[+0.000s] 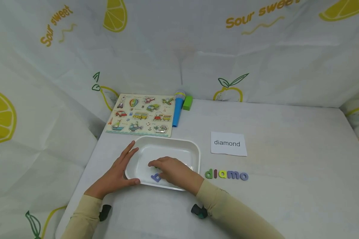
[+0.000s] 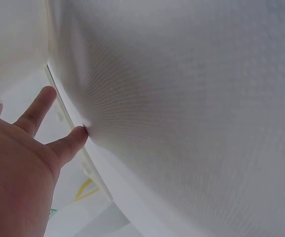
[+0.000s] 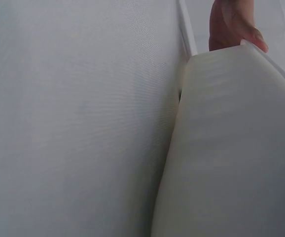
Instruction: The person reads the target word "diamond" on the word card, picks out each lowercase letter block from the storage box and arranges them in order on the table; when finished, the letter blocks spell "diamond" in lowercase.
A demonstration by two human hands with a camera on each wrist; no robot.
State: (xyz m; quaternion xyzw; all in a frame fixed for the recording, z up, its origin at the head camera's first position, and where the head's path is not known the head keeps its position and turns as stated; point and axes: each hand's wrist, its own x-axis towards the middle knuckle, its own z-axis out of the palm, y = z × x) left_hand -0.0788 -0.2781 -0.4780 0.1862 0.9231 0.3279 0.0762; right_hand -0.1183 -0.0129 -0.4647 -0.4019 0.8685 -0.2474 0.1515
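Note:
A white tray lies on the table. My left hand rests against its left end, fingers straight and spread along the rim, thumb on the near rim. The left wrist view shows that hand's outstretched fingers. My right hand reaches down into the tray, fingers bent. A bit of green shows beneath them; whether they pinch it is hidden. Beside the right fingertips lies a purple toy letter. In the right wrist view, the tray's outer wall blocks the right hand, and the left thumb touches the rim.
Right of the tray, colored letters spell "diamo" below a white card printed "diamond". Behind the tray are a vehicle puzzle board, a blue microphone and a green block. A printed curtain hangs behind.

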